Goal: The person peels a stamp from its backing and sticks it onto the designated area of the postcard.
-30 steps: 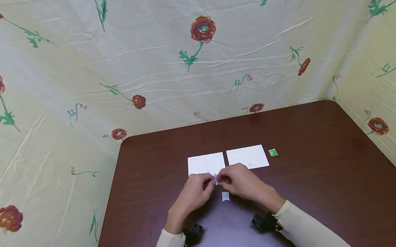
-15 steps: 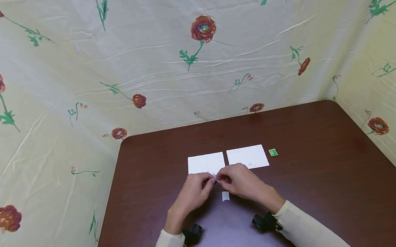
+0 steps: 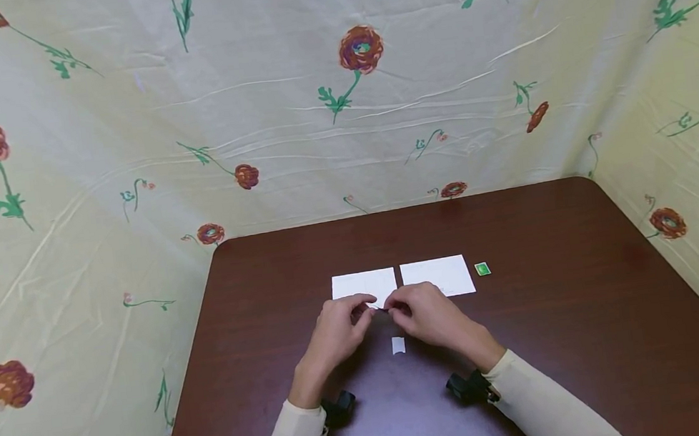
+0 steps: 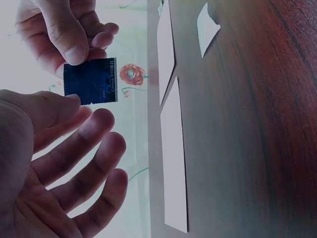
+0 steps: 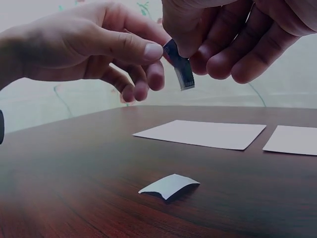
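Observation:
Between both hands, a dark blue postage stamp (image 4: 90, 81) with perforated edges is held above the table. My left hand (image 3: 336, 329) pinches one corner of it, thumb in front, while its other fingers spread loosely in the left wrist view. My right hand (image 3: 430, 316) pinches the opposite side between thumb and finger. Tilted in the right wrist view, the stamp shows as a narrow dark strip. Just beyond the hands lie two white paper rectangles, a left one (image 3: 363, 284) and a right one (image 3: 437, 277), side by side.
A small curved white paper piece (image 3: 398, 345) lies on the brown table (image 3: 570, 337) below the hands. To the right of the white rectangles is a small green stamp (image 3: 482, 269). A flower-patterned curtain (image 3: 284, 96) surrounds the table's far and side edges.
Both hands have shifted slightly away from the body, toward the white rectangles. The stamp, pale and facing the head camera earlier, now shows only as a thin edge there.

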A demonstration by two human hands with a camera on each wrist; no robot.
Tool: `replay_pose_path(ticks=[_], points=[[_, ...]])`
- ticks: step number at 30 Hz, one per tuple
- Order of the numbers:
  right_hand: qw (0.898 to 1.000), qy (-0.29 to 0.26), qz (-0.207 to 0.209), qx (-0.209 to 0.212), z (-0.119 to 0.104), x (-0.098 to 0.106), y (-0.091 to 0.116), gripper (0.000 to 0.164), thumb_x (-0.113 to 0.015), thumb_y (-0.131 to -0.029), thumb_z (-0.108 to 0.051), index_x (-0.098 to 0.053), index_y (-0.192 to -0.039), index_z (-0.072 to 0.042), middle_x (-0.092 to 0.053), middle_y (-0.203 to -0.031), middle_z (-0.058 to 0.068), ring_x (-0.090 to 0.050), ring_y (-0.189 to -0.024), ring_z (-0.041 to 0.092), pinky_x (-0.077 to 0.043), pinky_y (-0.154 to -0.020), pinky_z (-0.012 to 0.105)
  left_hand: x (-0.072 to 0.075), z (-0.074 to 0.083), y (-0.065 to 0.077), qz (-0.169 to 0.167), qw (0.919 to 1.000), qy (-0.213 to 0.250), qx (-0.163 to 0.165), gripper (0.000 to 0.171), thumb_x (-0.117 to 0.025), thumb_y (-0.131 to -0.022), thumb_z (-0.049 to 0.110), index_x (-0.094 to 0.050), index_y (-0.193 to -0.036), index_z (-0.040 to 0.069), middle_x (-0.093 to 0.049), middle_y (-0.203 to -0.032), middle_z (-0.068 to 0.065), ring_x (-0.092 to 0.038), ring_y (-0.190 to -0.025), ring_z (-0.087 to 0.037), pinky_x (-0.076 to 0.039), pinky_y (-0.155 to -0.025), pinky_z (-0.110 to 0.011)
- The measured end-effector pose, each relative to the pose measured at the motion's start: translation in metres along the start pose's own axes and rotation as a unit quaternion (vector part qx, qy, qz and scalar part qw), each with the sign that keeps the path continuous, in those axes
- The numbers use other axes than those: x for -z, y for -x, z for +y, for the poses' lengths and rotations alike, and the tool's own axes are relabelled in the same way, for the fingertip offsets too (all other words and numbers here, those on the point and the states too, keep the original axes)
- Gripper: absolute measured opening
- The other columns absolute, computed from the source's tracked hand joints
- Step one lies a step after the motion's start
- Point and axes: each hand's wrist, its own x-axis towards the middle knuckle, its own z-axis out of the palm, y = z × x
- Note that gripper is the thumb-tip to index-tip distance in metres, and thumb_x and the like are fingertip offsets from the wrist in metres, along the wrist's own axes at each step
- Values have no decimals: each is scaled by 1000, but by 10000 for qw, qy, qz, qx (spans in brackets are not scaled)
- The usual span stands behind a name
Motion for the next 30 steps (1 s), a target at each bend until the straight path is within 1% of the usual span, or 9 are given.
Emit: replay_pose_path(ticks=[5,9,12,17,20,24,27,30], points=[[10000,43,-33,-20,2,2,-3,7,-71,-87,-14,-77,-91,-16,-71,-80,-10,-58,-68,2,-50,-66,20,2,0,0,29,9999,-44,-87,8,-71,-93,16,-77,-96,18,-73,-90,9,-60,-73,-2,-52,-68,-22],[10000,-67,31,-42,3,6,-7,6,-71,-88,-14,-76,-90,-16,-70,-79,-9,-55,-65,2,-48,-63,19,4,1,-5,138,9998,117,-97,6,-71,-93,17,-77,-93,18,-73,-88,9,-61,-72,-4,-55,-68,-25],[9999,-118,81,-91,6,11,-12,5,-72,-87,-14,-76,-90,-16,-70,-78,-9,-54,-63,2,-48,-61,18,6,2,-10,226,9993,286,-45,5,-71,-93,18,-76,-93,18,-73,-87,8,-61,-71,-5,-57,-67,-30],[9998,-12,75,-160,8,20,-23,4,-74,-87,-17,-76,-91,-16,-69,-77,-9,-54,-63,2,-48,-61,18,10,4,-20,290,9987,411,113,5,-70,-93,18,-75,-94,16,-73,-86,6,-61,-73,-8,-58,-70,-36],[9998,11,89,-165,8,25,-29,5,-75,-87,-18,-76,-91,-15,-70,-78,-7,-55,-64,3,-49,-61,18,14,6,-27,269,9982,482,238,7,-69,-94,20,-74,-95,14,-72,-85,5,-61,-73,-10,-58,-70,-33],[9997,4,166,-155,9,31,-37,5,-74,-88,-17,-75,-91,-14,-70,-80,-6,-56,-65,4,-50,-62,19,19,8,-35,305,9970,586,392,8,-68,-95,21,-73,-97,14,-71,-85,5,-61,-73,-10,-56,-67,-24],[9997,-11,198,-173,11,35,-43,5,-73,-89,-18,-75,-91,-13,-70,-79,-6,-56,-65,4,-50,-61,19,22,8,-42,436,9956,719,410,9,-68,-96,20,-73,-98,13,-71,-85,3,-61,-71,-10,-55,-66,-22],[9994,-130,199,-237,13,37,-50,6,-73,-90,-18,-75,-92,-13,-70,-79,-5,-57,-65,5,-51,-61,19,22,7,-49,609,9937,849,411,10,-68,-96,19,-74,-96,11,-72,-84,1,-62,-69,-10,-55,-65,-23]])
